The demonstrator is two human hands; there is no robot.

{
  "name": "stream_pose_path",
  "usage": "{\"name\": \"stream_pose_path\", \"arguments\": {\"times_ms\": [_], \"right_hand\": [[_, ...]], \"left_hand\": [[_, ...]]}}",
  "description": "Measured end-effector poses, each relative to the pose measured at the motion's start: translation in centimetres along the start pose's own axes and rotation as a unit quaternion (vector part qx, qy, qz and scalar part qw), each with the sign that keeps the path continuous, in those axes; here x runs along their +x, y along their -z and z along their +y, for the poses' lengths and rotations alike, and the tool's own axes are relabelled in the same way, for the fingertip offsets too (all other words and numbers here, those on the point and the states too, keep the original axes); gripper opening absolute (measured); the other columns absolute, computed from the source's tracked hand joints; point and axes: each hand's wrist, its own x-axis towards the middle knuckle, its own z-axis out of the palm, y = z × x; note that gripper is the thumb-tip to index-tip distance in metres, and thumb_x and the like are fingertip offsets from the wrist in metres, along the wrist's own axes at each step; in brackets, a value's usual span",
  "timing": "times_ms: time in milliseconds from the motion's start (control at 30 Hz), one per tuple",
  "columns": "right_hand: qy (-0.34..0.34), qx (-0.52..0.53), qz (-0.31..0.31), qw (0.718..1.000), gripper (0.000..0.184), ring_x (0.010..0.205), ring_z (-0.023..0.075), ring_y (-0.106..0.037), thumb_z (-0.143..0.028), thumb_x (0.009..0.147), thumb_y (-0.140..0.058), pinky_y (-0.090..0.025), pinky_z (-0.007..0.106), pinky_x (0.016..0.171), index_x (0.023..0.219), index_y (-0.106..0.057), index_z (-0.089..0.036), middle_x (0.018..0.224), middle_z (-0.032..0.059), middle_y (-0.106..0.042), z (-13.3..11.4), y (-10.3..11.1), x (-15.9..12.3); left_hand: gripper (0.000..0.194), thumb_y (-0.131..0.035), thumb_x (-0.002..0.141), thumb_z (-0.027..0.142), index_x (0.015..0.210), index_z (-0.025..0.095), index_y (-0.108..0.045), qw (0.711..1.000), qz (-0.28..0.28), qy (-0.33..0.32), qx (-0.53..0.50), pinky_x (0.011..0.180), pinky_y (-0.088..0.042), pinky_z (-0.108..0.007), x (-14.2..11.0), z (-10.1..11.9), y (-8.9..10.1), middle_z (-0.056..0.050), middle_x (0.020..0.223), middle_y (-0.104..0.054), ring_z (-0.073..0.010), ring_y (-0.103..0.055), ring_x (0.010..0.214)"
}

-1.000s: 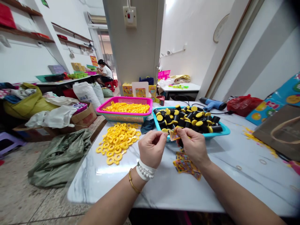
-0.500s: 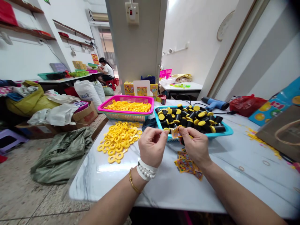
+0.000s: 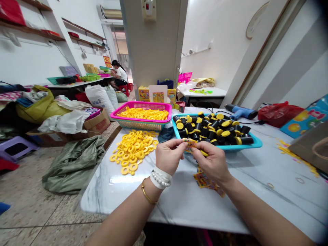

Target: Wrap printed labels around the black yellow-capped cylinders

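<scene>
Between both hands, in front of the blue basket, is a small printed label (image 3: 189, 143) in orange and other colours. My left hand (image 3: 169, 157) pinches its left side between thumb and fingers. My right hand (image 3: 211, 160) is closed at its right side and also holds a yellow-ended piece (image 3: 204, 153), mostly hidden by the fingers. More printed labels (image 3: 205, 181) lie in a loose pile on the table below my right hand. The blue basket (image 3: 241, 147) behind is heaped with black cylinders with yellow caps (image 3: 205, 131).
Yellow rings (image 3: 133, 148) are heaped on the marble-patterned table (image 3: 118, 201), left of my hands. Behind them stands a pink basket (image 3: 167, 118) full of yellow pieces. A blue heat gun or dryer (image 3: 242, 112) and a red bag (image 3: 279, 112) lie at the back right. Another person (image 3: 120, 73) sits far off.
My left hand has come to the label and now pinches it; before, it was just apart from it. A yellow end now shows in my right hand. The view has shifted slightly.
</scene>
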Motion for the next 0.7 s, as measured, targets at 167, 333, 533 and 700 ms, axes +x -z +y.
{"name": "stream_pose_path", "arguments": {"times_ms": [167, 333, 533, 700], "right_hand": [[-0.159, 0.183, -0.075, 0.967, 0.008, 0.072, 0.0161, -0.059, -0.029, 0.082, -0.062, -0.046, 0.027, 0.065, 0.087, -0.062, -0.022, 0.078, -0.0006, -0.064, -1.0, 1.0, 0.8], [-0.254, 0.309, -0.149, 0.904, 0.034, 0.096, 0.0226, -0.068, -0.022, 0.073, -0.068, -0.053, 0.033, 0.082, 0.106, -0.064, -0.021, 0.098, 0.0056, -0.074, -0.8, 2.6, 1.5], [-0.199, 0.292, -0.023, 0.935, 0.041, 0.091, 0.0222, -0.071, -0.037, 0.075, -0.080, -0.058, 0.040, 0.087, 0.112, -0.067, -0.024, 0.106, 0.0068, -0.074, 0.4, 2.1, 1.6], [-0.123, 0.264, -0.009, 0.957, 0.034, 0.096, 0.0216, -0.072, -0.037, 0.079, -0.079, -0.060, 0.038, 0.088, 0.110, -0.068, -0.027, 0.106, 0.0045, -0.075, 0.3, 1.3, 1.2]], "left_hand": [[0.032, -0.089, 0.063, 0.033, 0.077, 0.008, -0.074, 0.968, -0.075, 0.176, -0.163, 0.037, -0.015, -0.015, 1.5, -0.3, 0.9, 0.001, 0.058, -0.057, -0.0011, -0.038, 0.041], [0.021, -0.083, 0.072, 0.021, 0.084, 0.008, -0.072, 0.936, -0.084, 0.239, -0.245, 0.035, -0.020, -0.010, 2.6, -0.5, 1.5, -0.002, 0.072, -0.063, 0.0011, -0.043, 0.043], [0.012, -0.077, 0.078, 0.012, 0.086, 0.008, -0.069, 0.912, -0.096, 0.281, -0.282, 0.033, -0.018, -0.007, 2.7, -0.3, 1.5, 0.001, 0.070, -0.058, 0.0024, -0.040, 0.042], [0.007, -0.072, 0.082, 0.009, 0.085, 0.007, -0.066, 0.879, -0.125, 0.302, -0.348, 0.031, -0.015, -0.007, 2.6, -0.3, 1.3, 0.003, 0.068, -0.053, 0.0029, -0.035, 0.040]]}}
